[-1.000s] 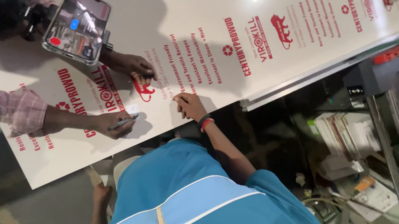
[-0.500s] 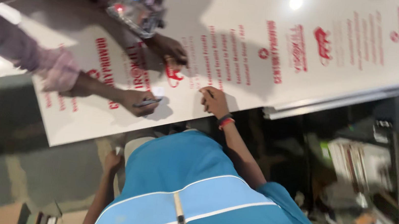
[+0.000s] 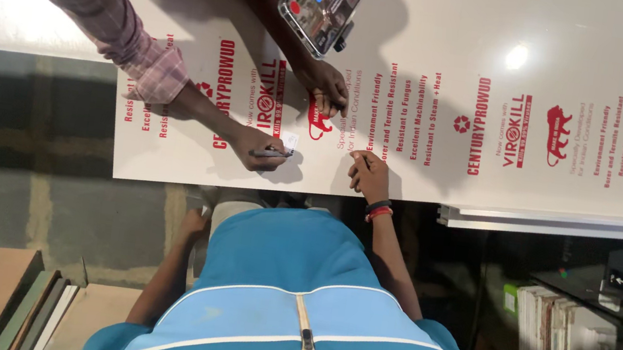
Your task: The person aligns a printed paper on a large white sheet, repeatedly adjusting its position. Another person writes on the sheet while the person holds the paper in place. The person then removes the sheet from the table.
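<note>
Right hand reaches up mid-frame, fingers loosely spread and empty, resting on the white printed board near its lower edge. Left hand sits just below that edge, can't tell its grip. Co-worker's hand with pen is just left; floor open at far left.

Right hand, banded wrist, fingers spread, rests on white printed board. Left hand at board's near edge, grip unclear. Co-worker's hand holds pen on board; phone rig above.

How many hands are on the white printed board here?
3: a plaid-sleeved hand holding a pen, a second hand under the phone, and a wristbanded hand at the board's edge. A fourth may be hidden.
</note>
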